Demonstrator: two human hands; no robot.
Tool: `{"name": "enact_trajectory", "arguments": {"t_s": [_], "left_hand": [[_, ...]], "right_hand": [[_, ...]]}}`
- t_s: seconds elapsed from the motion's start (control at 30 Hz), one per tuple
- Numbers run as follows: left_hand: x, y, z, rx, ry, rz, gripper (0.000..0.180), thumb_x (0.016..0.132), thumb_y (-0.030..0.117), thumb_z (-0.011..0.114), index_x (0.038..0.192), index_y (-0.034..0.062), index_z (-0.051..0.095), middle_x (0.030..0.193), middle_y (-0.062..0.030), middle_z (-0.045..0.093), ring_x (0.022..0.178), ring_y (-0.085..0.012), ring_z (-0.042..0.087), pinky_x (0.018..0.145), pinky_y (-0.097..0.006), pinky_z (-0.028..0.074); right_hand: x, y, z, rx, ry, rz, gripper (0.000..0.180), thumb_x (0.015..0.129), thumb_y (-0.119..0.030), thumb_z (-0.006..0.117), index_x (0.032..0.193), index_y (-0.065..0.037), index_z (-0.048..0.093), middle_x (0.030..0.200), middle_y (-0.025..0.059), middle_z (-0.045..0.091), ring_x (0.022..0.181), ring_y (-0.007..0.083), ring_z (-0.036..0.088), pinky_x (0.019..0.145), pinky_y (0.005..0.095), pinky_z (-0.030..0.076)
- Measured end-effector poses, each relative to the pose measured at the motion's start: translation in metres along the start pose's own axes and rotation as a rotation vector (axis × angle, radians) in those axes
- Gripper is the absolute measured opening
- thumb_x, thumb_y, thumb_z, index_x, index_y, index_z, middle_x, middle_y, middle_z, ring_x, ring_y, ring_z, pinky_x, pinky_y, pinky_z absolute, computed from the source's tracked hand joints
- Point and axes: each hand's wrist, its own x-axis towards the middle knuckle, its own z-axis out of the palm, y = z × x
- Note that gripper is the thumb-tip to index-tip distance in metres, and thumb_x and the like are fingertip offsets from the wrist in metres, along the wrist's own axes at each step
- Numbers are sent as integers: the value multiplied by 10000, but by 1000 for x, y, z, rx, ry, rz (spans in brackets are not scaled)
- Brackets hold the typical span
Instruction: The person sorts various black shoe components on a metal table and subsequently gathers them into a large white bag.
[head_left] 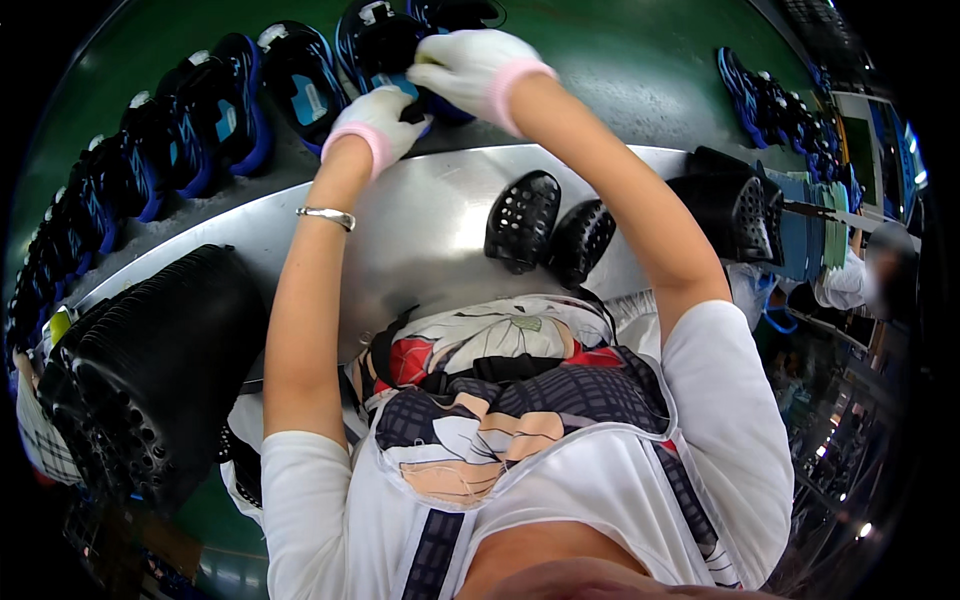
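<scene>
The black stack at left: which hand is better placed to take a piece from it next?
Probably the left hand: its forearm passes beside the black stack, while the right hand is farther off, by the shoes.

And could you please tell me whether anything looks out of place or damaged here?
Nothing looks plainly spilled or damaged. Mildly odd: two black, perforated, plastic-looking shoe inserts lie loose on the shiny silver metal surface, apart from the long nested stack of similar black pieces at left.

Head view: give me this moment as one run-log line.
left hand: at black-blue shoe | right hand: at same shoe | metal ledge: two black perforated pieces
</scene>
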Motion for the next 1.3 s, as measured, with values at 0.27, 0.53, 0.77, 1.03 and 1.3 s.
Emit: {"name": "enact_trajectory", "arguments": {"t_s": [0.27, 0.53, 0.77, 1.03, 1.3], "left_hand": [[-2, -8, -8, 62, 182, 106, 427, 879, 363, 636, 1052, -27, 654, 1101, -226, 627, 1016, -393, 589, 881, -407, 475], [-18, 32, -25, 446, 523, 91, 483, 850, 318, 684, 1285, 135, 583, 1234, -50, 601, 1075, -281, 587, 916, -372, 497], [4, 58, -14, 707, 317, 194, 257, 868, 241, 644, 1071, 86, 674, 1051, -62, 639, 1002, -263, 602, 873, -396, 494], [-5, 60, 15, 58, 427, 377, 285, 888, 257, 626, 1075, 47, 677, 1032, -107, 622, 934, -272, 611, 834, -359, 497], [-52, 78, 3, -1413, -449, 229, 635, 1051, 457, 307, 1442, -41, 359, 1270, -161, 570, 1111, -215, 589, 991, -356, 471]], "right_hand": [[-193, 40, 12, 87, -35, 335, 437, 802, -462, 652, 1001, -74, 657, 973, 144, 658, 920, 320, 645, 802, 412, 514], [-247, 40, 85, -9, 199, 295, 412, 722, -325, 752, 1024, -86, 604, 986, 111, 608, 894, 306, 627, 758, 409, 525], [-248, 46, 83, 10, 254, 220, 313, 739, -241, 746, 971, -87, 603, 983, 95, 606, 900, 295, 621, 754, 404, 519], [-256, 35, 38, 88, 360, 182, 321, 728, -195, 763, 987, -79, 613, 1059, 86, 626, 935, 292, 628, 766, 382, 521], [-200, 2, 3, 190, 525, -266, 343, 710, -133, 751, 1028, -87, 632, 1071, 93, 632, 930, 295, 629, 775, 379, 527]]}}
